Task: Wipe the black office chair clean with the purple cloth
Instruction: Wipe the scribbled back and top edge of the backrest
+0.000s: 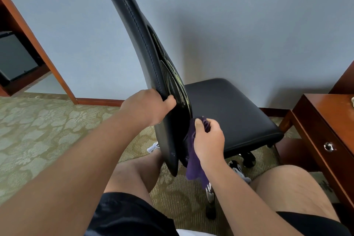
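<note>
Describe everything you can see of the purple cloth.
The purple cloth is a dark, soft-looking fabric, crumpled rather than folded. The right hand grips its upper part, fingers and thumb curled round a bunch of it, close against the lower front of the black office chair backrest, near where the backrest meets the seat. Below the hand a loose tail hangs down beside the backrest's bottom end, above the carpet. No print or label shows.

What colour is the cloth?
Purple. The cloth shows best in the head view, held by the right hand.
</note>
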Demonstrator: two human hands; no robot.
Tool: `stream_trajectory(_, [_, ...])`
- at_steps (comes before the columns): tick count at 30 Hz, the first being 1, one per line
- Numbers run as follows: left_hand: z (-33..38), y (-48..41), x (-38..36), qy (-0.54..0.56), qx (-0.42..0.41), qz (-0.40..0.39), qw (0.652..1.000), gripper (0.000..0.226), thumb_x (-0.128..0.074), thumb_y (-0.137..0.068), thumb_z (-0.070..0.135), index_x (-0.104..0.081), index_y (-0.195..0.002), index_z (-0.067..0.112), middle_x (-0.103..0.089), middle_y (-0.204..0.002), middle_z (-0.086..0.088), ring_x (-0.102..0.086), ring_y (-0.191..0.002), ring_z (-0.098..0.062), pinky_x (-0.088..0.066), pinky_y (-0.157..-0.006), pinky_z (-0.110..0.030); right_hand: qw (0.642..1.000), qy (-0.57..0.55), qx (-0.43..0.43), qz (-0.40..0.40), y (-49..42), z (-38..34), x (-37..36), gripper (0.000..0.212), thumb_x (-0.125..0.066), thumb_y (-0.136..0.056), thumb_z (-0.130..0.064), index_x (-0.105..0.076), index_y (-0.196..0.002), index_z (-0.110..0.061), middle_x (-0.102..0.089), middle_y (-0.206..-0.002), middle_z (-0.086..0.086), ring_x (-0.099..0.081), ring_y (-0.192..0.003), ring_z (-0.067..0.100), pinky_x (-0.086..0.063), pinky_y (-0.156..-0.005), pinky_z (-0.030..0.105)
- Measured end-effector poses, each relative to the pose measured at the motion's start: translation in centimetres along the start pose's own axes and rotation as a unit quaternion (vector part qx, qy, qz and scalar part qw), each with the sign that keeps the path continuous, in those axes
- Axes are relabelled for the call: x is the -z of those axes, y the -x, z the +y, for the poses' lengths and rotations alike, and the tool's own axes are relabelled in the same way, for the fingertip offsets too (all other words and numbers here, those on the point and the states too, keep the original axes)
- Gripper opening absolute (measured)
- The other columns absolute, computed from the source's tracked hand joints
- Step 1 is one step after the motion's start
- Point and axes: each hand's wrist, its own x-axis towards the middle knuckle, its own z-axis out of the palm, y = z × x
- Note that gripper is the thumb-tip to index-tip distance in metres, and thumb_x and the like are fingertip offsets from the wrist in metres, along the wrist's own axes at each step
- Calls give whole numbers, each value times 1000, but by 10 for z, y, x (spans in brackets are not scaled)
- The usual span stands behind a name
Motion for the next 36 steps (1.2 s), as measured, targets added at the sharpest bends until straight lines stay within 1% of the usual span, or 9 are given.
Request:
stream_trajectory(5, [2, 0, -1, -22, -20, 10, 1000, 26, -37, -98, 23, -24, -95, 47, -61, -83, -4, -58, -85, -28, -55, -76, -44, 981, 24, 193, 29, -6, -36, 2, 14, -63, -93, -34, -60, -105, -30, -60, -100, -13, -56, -93, -3, -41, -76, 5])
stream_trajectory(8, [5, 0, -1, -70, -59, 12, 996, 29, -38, -95, 19, -18, -107, 36, -49, -78, -4, -56, -85, -31, -54, -73, -40, 958, 92, 267, 52, -11, -40, -9, 19, -63, -92, -29, -58, -110, -26, -52, -102, -13, -50, -83, 4, -40, -64, 13])
stream_trajectory(10, [6, 0, -2, -86, -60, 5, 995, 26, -36, -95, 23, -21, -114, 33, -45, -77, -4, -53, -83, -31, -50, -69, -36, 949, 154, 268, 58, -14, -30, -15, 25, -58, -94, -28, -53, -118, -23, -53, -107, -9, -53, -81, 9, -40, -63, 26])
stream_trajectory(13, [8, 0, -1, -104, -35, 1, 994, 29, -33, -96, 29, -33, -126, 29, -41, -73, -3, -52, -77, -28, -44, -64, -34, 951, 227, 207, 46, -19, -7, -16, 27, -46, -100, -32, -50, -126, -23, -61, -114, -7, -64, -91, 18, -40, -67, 27])
stream_trajectory(16, [7, 1, -1, -201, -90, -11, 975, 54, -37, -94, 15, -9, -138, 30, -27, -73, -3, -46, -77, -27, -41, -61, -34, 955, 261, 144, 17, -29, 9, -10, 11, -40, -101, -36, -48, -107, -31, -58, -93, -13, -64, -85, 16, -42, -66, 29])
stream_trajectory(21, [6, -2, -1, -213, -95, 0, 972, 58, -35, -94, 15, -6, -142, 29, -22, -72, -4, -41, -75, -28, -38, -61, -34, 981, 128, 146, -18, -25, 6, -7, 13, -43, -100, -38, -50, -110, -33, -61, -101, -13, -61, -91, 9, -55, -81, 40])
stream_trajectory(25, [4, -2, -3, -204, -94, 6, 974, 54, -36, -94, 19, -4, -136, 32, -21, -73, -4, -41, -76, -29, -40, -62, -35, 967, 45, 251, 14, -14, -15, -8, 24, -49, -96, -39, -48, -118, -32, -61, -108, -13, -59, -98, 4, -53, -85, 27])
stream_trajectory(28, [6, -1, -4, -227, -95, 19, 969, 57, -40, -95, 20, -5, -138, 30, -24, -75, -7, -40, -76, -29, -40, -61, -35, 947, 59, 315, 36, -14, -29, -16, 35, -55, -87, -35, -49, -121, -27, -60, -113, -11, -55, -98, 2, -41, -76, 18])
stream_trajectory(36, [8, 0, -8, -239, -95, 21, 966, 59, -40, -95, 18, -4, -141, 30, -23, -77, -6, -40, -77, -29, -39, -59, -34, 953, 211, 217, 3, -30, 8, -9, 28, -60, -85, -35, -35, -96, -36, -59, -81, -12, -58, -67, 18, -45, -61, 32])
